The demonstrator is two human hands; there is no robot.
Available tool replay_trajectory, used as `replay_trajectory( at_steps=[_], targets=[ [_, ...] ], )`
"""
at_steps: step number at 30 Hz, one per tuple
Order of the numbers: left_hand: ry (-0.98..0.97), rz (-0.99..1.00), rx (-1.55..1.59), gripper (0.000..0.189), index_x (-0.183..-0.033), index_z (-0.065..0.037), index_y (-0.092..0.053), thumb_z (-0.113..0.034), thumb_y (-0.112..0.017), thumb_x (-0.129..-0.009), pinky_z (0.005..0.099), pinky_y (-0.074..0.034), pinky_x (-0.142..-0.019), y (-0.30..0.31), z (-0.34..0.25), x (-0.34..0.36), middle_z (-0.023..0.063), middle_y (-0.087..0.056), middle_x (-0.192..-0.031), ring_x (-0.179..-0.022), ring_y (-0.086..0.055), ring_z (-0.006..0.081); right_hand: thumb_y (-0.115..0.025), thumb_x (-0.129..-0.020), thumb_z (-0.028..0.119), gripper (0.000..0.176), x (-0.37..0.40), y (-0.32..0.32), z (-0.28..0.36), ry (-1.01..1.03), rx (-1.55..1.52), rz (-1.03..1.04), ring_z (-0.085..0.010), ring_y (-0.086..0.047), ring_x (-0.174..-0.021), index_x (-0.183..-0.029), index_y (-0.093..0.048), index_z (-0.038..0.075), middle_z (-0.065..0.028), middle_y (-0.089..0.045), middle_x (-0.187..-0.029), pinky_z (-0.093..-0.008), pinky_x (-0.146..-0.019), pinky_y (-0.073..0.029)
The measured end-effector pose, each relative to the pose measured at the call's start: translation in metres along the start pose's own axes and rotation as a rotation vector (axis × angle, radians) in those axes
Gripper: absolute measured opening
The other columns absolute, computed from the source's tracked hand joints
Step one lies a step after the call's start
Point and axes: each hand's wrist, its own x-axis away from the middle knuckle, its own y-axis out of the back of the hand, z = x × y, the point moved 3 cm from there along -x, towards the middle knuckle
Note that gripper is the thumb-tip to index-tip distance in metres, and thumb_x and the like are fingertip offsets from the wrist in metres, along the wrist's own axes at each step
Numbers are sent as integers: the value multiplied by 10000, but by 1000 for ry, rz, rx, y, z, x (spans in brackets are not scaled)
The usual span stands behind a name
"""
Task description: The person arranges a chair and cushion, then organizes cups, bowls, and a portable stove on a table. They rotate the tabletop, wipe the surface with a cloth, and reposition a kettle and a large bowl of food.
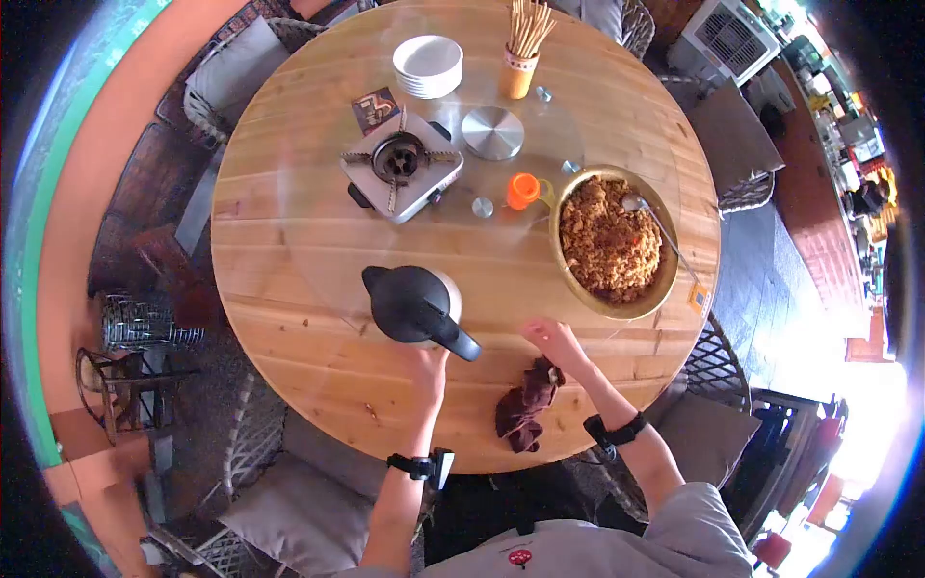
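Observation:
My left hand [428, 360] is at the near side of a kettle [409, 303] with a black lid and handle. Its fingers are mostly hidden beneath the kettle, so its grip cannot be made out. Over the table, just beyond a crumpled dark brown cloth [525, 409], is my right hand [551, 337]. Its fingers look curled, and whether anything is in them is too small to tell. A large golden pan [568, 280] of reddish-brown food with a metal spoon [658, 223] lies to the right of that hand.
Farther back on the round wooden table [279, 260] stand a portable gas stove [416, 192], stacked white plates [428, 63], a chopstick holder [517, 75], a metal disc [492, 133] and an orange cup [523, 190]. Wicker chairs with cushions [299, 511] surround the table.

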Motion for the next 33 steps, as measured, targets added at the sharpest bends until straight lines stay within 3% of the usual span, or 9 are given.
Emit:
replay_trajectory(
  at_steps=[3,10,13,17,20,24,28,31,33],
  targets=[
    [19,12,144,677,-1188,-14,-325,-148,-721,-656,378,-375,-862,-2,-34,-5,125,-411,-1120,-1018,-431,255,-482,-865,350,389,-21,-10,46,-99,-596,223,-180,-569,-846,-949,-562,-21,-78,-612,-891,-296,-790,-429],
    [60,136,47,710,-1215,-4,-316,-20,-717,-629,333,-377,-878,-5,2,4,128,-406,-1147,-1020,-440,213,-545,-824,382,427,12,-4,147,70,-668,546,-112,-486,-849,-991,-550,-12,-27,-563,-866,-275,-780,-385],
    [-1,96,-51,746,-1232,5,-298,-37,-729,-624,333,-376,-887,-11,11,9,140,-395,-1168,-1037,-438,222,-635,-767,282,367,12,-22,143,38,-429,316,-78,-455,-776,-952,-565,-28,19,-548,-817,-252,-698,-387],
    [-82,17,-182,801,-1247,24,-259,-117,-744,-625,353,-374,-892,-24,4,9,162,-385,-1182,-1056,-431,265,-650,-725,134,183,4,-21,144,-86,-658,-3,-35,-412,-612,-781,-616,-37,39,-495,-621,-219,-506,-368],
    [155,176,-364,949,-1286,52,-158,-243,-762,-616,389,-369,-898,-40,-2,-11,204,-348,-1214,-1078,-409,348,-665,-694,147,156,-7,-7,134,-109,-719,-197,-25,-365,-472,-669,-600,7,49,-479,-545,-199,-432,-273],
    [-57,159,9,757,-1202,69,-285,-225,-725,-660,357,-396,-837,-53,-44,-36,211,-454,-1075,-1018,-451,316,-695,-665,188,202,-22,17,112,-112,-838,-319,-42,-380,-468,-643,-564,36,26,-482,-538,-196,-443,-270],
    [-380,332,-369,501,-1167,-4,-388,-154,-637,-759,313,-438,-797,-47,-60,-33,172,-510,-991,-936,-509,296,-658,-722,204,240,-25,35,122,-114,-762,-378,-43,-386,-462,-606,-515,50,37,-449,-517,-201,-442,-280],
    [-108,671,-39,192,-929,-36,-549,-120,-593,-762,307,-472,-586,-45,-29,-10,110,-569,-698,-649,-574,244,-621,-772,217,250,-26,43,123,-89,-619,-231,-45,-404,-484,-639,-514,36,29,-468,-541,-202,-456,-303],
    [352,705,160,80,-771,-54,-567,-131,-560,-793,273,-446,-467,-36,6,4,45,-531,-532,-475,-536,156,-553,-833,249,252,-24,52,121,-50,-527,-147,-73,-466,-605,-763,-540,7,-4,-518,-659,-218,-578,-373]
  ],
)
